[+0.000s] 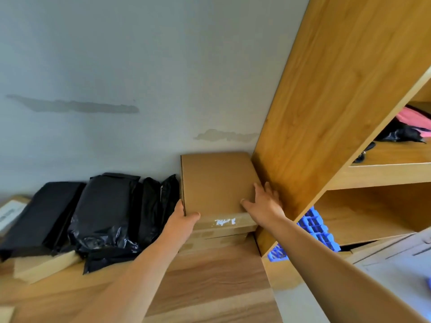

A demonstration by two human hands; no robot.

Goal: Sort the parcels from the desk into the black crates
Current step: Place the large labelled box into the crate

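- My left hand [184, 217] reaches forward with the arm stretched out; its thumb lies over the near left corner of the top cardboard box [217, 183] and the fingers are hidden behind the box's left edge, so it grips that corner.
- My right hand [263, 203] is also stretched out, thumb spread wide on the box's flat top, the other fingers pushed in at the right edge against the wooden shelf unit [326, 101]. Whether those fingers curl round the edge I cannot tell.
- The two hands sit on opposite sides of the box, well apart.
- The box is flat, plain brown cardboard with a smooth matte face. It lies on top of a stack of boxes [221, 234] at the back of the counter [186, 287], against the grey wall [116, 54]; the box just under it carries a torn white label scrap [225, 221].
- Left of the stack, shiny black plastic parcels [105, 213] lean in a row against the wall, crinkled and soft-looking.
- The counter is wood-grain laminate in light and brown bands.
- A blue plastic crate [319, 229] with a grid pattern sits in the shelf unit's lower bay; what is in it I cannot see.
- The upper bay holds pink and black fabric [410, 127].
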